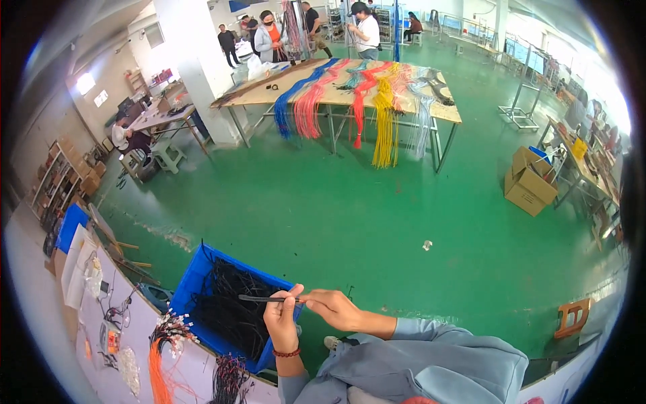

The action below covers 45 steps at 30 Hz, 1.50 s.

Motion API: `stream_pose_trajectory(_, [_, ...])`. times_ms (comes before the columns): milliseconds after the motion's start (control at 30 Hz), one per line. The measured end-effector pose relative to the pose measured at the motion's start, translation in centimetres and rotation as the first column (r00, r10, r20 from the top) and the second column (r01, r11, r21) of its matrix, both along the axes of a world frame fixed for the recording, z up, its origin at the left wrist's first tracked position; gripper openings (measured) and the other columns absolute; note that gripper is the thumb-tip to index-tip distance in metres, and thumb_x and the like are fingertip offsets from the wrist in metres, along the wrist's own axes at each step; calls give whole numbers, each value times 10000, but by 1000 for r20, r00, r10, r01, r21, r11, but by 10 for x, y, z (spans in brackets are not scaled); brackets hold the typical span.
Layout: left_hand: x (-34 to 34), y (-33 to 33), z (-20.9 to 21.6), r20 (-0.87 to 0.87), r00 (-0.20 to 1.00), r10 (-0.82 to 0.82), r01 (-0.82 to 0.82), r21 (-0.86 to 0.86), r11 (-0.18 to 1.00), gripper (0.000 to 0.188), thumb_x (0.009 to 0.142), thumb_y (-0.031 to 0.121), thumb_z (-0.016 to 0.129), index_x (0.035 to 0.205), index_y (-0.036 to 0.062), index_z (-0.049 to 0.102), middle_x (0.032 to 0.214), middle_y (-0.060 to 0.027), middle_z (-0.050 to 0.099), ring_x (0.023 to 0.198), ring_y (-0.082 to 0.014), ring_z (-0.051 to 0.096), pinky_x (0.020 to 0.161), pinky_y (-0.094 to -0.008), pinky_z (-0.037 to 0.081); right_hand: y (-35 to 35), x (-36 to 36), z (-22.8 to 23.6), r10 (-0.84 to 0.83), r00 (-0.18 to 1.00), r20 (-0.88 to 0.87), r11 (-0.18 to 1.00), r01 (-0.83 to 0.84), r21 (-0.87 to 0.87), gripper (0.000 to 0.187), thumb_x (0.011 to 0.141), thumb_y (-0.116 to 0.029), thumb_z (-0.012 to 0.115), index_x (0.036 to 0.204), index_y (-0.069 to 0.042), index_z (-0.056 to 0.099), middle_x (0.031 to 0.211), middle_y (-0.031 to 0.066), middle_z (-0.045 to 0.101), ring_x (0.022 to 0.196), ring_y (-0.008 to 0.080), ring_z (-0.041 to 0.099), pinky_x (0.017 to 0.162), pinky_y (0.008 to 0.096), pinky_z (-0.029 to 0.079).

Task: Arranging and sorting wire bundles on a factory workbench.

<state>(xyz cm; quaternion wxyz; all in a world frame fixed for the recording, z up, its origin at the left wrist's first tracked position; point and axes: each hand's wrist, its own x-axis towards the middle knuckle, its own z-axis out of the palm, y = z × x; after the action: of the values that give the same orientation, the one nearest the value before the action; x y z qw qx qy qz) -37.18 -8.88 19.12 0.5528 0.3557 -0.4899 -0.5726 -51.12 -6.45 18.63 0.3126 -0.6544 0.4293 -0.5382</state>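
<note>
The left hand (281, 322) pinches a slim black strip (254, 298) between thumb and fingers; the right hand (334, 310) is closed on its right end. The strip's free left end extends over the blue bin (183, 289), which holds black cables (229, 316) and stands beside the near desk (139, 337). Past the hands, the green floor (303, 215) gives open room up to the far desk (252, 99), where coloured wires (383, 128) overhang the front edge. Any lettering on the carton (530, 192) at right is too small to read
</note>
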Motion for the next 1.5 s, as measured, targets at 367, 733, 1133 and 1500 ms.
stream_pose_trajectory(367, [-15,11,-21,189,982,-15,26,-56,998,180,865,133,590,988,1,583,1241,-155,541,1107,-233,518,898,-335,421,-7,-1,2,26,993,113,955,-58,291,583,965,-454,243,1391,-57,220,667,95,521,615,223,529,619,327,443])
stream_pose_trajectory(733, [-14,14,-31,459,853,248,-135,-264,955,92,819,27,577,891,-13,619,821,-91,643,644,-126,565,588,-249,453,-22,5,-2,-51,861,507,806,-264,529,619,948,-514,291,1397,-95,212,955,80,489,597,143,478,576,254,432])
stream_pose_trajectory(1133, [25,-5,-13,169,948,270,-276,8,961,77,885,60,520,865,-5,556,687,-30,576,551,-60,503,509,-193,427,-6,2,-35,333,731,596,664,-630,402,407,942,-147,480,1309,-43,338,846,53,599,636,81,485,576,214,400])
stream_pose_trajectory(1500, [16,2,-17,67,996,59,-65,90,994,97,903,77,513,910,-18,533,740,-80,609,605,-104,559,559,-221,480,-14,9,-21,253,869,426,862,-402,308,495,917,-70,500,1349,-56,260,806,45,577,695,81,509,614,216,416])
